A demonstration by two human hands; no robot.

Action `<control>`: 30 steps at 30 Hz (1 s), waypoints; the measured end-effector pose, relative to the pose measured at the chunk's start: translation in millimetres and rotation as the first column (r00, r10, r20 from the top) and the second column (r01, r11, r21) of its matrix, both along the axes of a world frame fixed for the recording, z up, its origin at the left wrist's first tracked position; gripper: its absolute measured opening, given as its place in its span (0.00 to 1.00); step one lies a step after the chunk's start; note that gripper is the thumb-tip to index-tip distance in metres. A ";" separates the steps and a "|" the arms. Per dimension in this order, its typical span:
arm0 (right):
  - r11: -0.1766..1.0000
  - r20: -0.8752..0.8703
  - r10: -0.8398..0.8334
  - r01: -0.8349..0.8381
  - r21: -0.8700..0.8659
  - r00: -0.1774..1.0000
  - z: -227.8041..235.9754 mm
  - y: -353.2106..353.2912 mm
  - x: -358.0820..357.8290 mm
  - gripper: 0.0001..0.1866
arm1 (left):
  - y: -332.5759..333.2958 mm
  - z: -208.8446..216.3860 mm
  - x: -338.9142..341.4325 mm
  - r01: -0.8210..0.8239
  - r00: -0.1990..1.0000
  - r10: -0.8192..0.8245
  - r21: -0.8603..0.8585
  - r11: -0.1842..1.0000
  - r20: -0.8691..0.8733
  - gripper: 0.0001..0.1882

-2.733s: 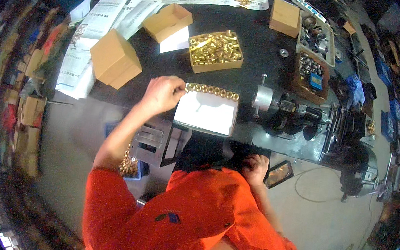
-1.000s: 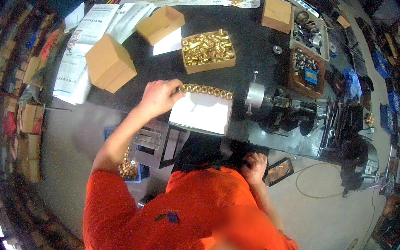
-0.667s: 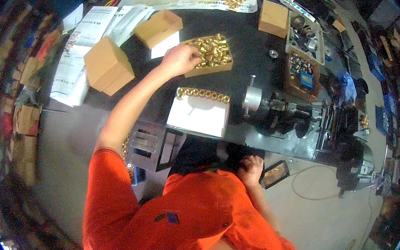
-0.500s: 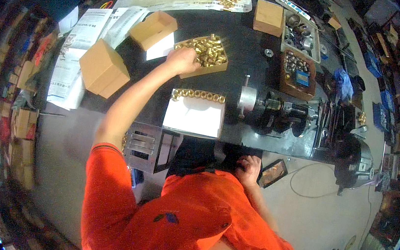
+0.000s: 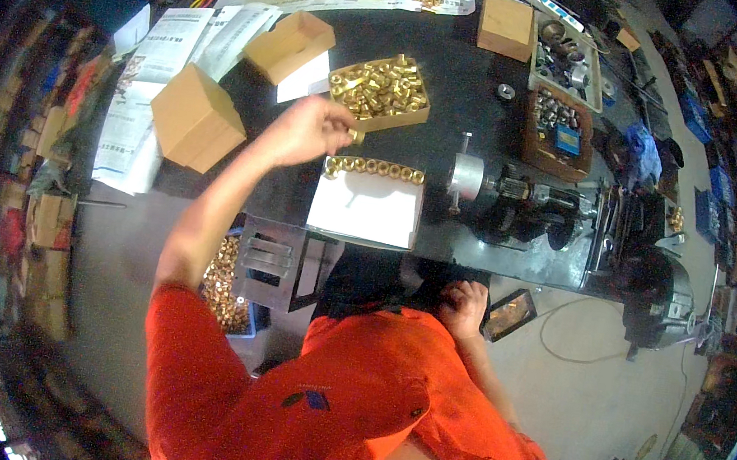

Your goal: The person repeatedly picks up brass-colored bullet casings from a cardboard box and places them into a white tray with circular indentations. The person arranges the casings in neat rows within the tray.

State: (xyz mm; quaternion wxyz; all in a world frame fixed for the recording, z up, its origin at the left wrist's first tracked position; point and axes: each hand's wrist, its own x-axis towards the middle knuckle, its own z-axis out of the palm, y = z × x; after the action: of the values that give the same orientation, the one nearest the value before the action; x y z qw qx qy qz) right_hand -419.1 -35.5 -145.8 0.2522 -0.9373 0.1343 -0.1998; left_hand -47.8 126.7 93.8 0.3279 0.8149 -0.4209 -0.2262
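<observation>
My left hand (image 5: 307, 132) is closed, pinching a small brass fitting (image 5: 356, 137) in the gap between two boxes. Just beyond it stands an open cardboard box (image 5: 392, 123) heaped with loose brass fittings (image 5: 383, 86). On the near side lies a shallow box with a white inside (image 5: 364, 209). One row of brass fittings (image 5: 383, 169) stands along its far edge, ring ends up. My right hand (image 5: 465, 308) rests on my lap with its fingers curled; nothing shows in it.
Empty cardboard boxes (image 5: 199, 118) and newspaper (image 5: 141, 113) lie at the left. A metal clamping device (image 5: 518, 197) stands right of the white box. Trays of metal parts (image 5: 559, 129) sit farther right. A blue bin of brass pieces (image 5: 226, 282) is below the table edge.
My left hand has come out of the heaped box toward me, bringing a brass fitting toward the white box. My right hand stays on my lap.
</observation>
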 end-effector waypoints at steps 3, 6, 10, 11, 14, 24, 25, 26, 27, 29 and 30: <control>1.000 0.012 0.007 -0.007 0.011 1.000 -1.0 -0.4 -0.5 0.11 | 19.1 0.3 -30.9 0.041 0.976 -0.062 0.104 0.994 0.209 0.11; 1.000 0.004 0.007 -0.007 0.005 1.000 -1.3 -0.4 -0.2 0.11 | 32.3 -18.3 -55.3 0.006 0.893 -0.084 0.176 0.984 0.442 0.10; 1.000 0.008 0.016 -0.016 0.008 1.000 -1.3 -2.0 -0.7 0.12 | 29.0 -37.2 -70.3 -0.033 0.847 -0.101 0.241 0.970 0.522 0.10; 1.000 0.010 0.014 -0.014 0.006 1.000 -2.8 -2.3 -1.3 0.12 | 26.8 -38.7 -71.9 -0.049 0.843 -0.093 0.248 0.968 0.530 0.10; 1.000 0.022 0.016 -0.016 0.001 1.000 -0.6 -1.9 -1.0 0.13 | 26.3 -40.8 -72.3 -0.098 0.811 -0.059 0.234 0.967 0.582 0.11; 1.000 0.006 0.010 -0.010 0.016 1.000 1.0 -1.6 -1.4 0.13 | 20.5 -39.4 -75.1 -0.148 0.793 -0.009 0.207 0.967 0.609 0.13; 1.000 0.016 0.013 -0.013 0.014 1.000 2.0 -1.3 -0.8 0.13 | 20.8 -42.3 -73.5 -0.147 0.789 -0.010 0.204 0.968 0.615 0.13; 1.000 0.027 0.016 -0.016 0.013 1.000 2.8 -1.0 0.0 0.13 | 21.3 -47.8 -70.3 -0.146 0.784 -0.010 0.201 0.969 0.620 0.13; 1.000 0.037 0.019 -0.019 0.011 0.999 3.5 -1.0 0.5 0.12 | 21.6 -50.6 -68.3 -0.145 0.780 -0.011 0.199 0.969 0.626 0.13; 1.000 0.036 0.018 -0.019 0.009 0.999 3.9 -1.2 0.3 0.12 | 20.6 -50.2 -68.0 -0.157 0.771 -0.027 0.231 0.960 0.636 0.12; 1.000 0.035 0.018 -0.019 0.008 0.999 3.8 -1.2 0.2 0.12 | 20.3 -49.7 -67.8 -0.163 0.766 -0.035 0.247 0.955 0.641 0.12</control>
State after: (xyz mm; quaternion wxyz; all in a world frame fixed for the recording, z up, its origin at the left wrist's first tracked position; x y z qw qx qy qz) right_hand -418.9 -36.7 -142.0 0.2603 -0.9338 0.1220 -0.2132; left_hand -115.6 147.0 44.2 0.0505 0.8958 -0.4413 0.0170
